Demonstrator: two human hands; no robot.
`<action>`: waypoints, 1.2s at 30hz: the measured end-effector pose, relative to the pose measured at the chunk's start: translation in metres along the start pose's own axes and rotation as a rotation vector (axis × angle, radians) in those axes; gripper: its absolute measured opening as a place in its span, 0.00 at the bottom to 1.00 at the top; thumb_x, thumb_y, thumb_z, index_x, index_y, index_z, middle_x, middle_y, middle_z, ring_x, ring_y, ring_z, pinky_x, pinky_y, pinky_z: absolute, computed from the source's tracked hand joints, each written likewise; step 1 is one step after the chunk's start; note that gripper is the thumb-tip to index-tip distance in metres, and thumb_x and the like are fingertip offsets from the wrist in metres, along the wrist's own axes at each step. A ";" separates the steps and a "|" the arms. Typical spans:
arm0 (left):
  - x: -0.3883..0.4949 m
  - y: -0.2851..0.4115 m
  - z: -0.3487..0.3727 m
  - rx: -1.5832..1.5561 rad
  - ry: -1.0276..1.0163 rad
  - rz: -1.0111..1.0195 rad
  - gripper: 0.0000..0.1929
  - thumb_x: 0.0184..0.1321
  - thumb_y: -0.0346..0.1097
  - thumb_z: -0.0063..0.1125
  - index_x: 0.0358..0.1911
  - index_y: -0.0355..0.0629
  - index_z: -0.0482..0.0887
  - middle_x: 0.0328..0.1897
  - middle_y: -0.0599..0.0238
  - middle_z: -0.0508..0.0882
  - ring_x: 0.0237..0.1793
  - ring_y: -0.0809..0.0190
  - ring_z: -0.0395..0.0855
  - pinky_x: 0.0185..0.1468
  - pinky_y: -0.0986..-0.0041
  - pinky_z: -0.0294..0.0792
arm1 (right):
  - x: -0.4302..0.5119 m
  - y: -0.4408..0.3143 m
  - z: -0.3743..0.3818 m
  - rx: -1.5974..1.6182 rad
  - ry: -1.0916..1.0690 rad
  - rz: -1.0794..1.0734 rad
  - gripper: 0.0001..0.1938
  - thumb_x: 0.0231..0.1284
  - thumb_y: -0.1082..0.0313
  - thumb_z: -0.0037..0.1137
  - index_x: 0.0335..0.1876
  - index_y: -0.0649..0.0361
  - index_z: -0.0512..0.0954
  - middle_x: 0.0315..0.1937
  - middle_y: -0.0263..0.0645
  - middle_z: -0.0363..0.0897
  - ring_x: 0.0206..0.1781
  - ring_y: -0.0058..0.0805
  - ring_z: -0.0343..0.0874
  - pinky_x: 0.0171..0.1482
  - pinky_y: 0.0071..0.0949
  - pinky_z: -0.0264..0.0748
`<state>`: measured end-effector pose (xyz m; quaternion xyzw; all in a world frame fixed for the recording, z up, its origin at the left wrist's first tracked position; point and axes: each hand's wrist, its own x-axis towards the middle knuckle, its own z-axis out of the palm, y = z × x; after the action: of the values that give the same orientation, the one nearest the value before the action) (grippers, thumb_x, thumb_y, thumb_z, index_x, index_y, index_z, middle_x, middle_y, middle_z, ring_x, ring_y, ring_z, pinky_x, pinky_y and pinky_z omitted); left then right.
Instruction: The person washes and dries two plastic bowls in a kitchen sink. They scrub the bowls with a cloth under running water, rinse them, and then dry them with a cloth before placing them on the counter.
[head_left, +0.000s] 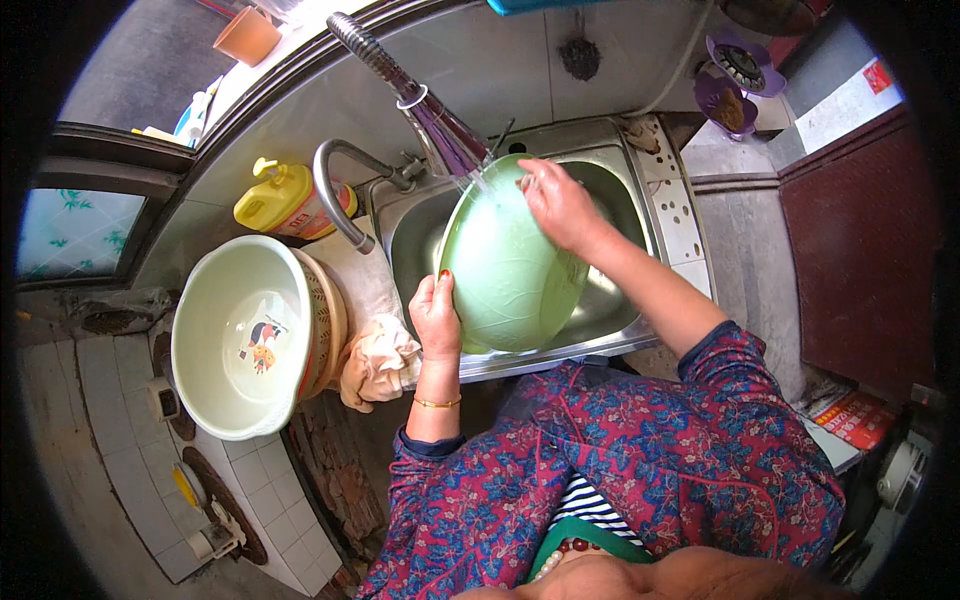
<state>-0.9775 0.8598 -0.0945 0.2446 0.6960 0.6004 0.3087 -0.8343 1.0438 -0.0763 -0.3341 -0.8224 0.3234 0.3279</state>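
A light green plastic basin (517, 277) is tilted over the stainless steel sink (615, 300), its outer side facing up toward me. My left hand (436, 319) grips its rim at the lower left, thumb on the outside. At the basin's upper right, my right hand (564, 210) has its fingers bent against the top edge; the fingertips are partly hidden. Water runs onto the basin from the flexible tap's spray head (450, 139). A second, curved metal tap (334, 180) stands left of it.
Left of the sink, a white basin (240, 330) leans on its side against stacked basins, beside a crumpled cloth (379, 356). A yellow pump bottle (289, 199) lies tilted behind. Purple flower-shaped holders (724, 105) hang at the right. An orange cup (247, 36) sits on the windowsill.
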 end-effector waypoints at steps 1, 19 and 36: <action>0.000 0.000 0.001 0.003 -0.036 0.051 0.11 0.66 0.37 0.52 0.29 0.38 0.79 0.26 0.79 0.74 0.28 0.77 0.65 0.32 0.82 0.59 | -0.005 -0.007 0.003 -0.127 0.009 -0.149 0.18 0.63 0.69 0.42 0.58 0.64 0.70 0.58 0.53 0.70 0.64 0.46 0.68 0.65 0.37 0.66; 0.010 -0.010 -0.028 0.220 -0.127 0.261 0.09 0.63 0.33 0.54 0.27 0.37 0.77 0.19 0.73 0.72 0.22 0.74 0.65 0.26 0.77 0.61 | 0.036 0.015 -0.011 0.110 -0.251 -0.194 0.18 0.48 0.69 0.48 0.48 0.52 0.75 0.38 0.41 0.79 0.43 0.44 0.79 0.51 0.41 0.74; 0.029 0.000 -0.030 0.447 -0.084 0.336 0.10 0.62 0.32 0.49 0.25 0.36 0.72 0.18 0.56 0.70 0.20 0.64 0.65 0.27 0.70 0.63 | 0.043 0.037 -0.006 0.178 -0.290 0.093 0.16 0.48 0.71 0.48 0.46 0.55 0.77 0.40 0.46 0.81 0.44 0.45 0.80 0.50 0.40 0.77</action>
<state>-1.0196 0.8603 -0.0957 0.4434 0.7473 0.4641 0.1718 -0.8419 1.0994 -0.0871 -0.2911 -0.8128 0.4546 0.2191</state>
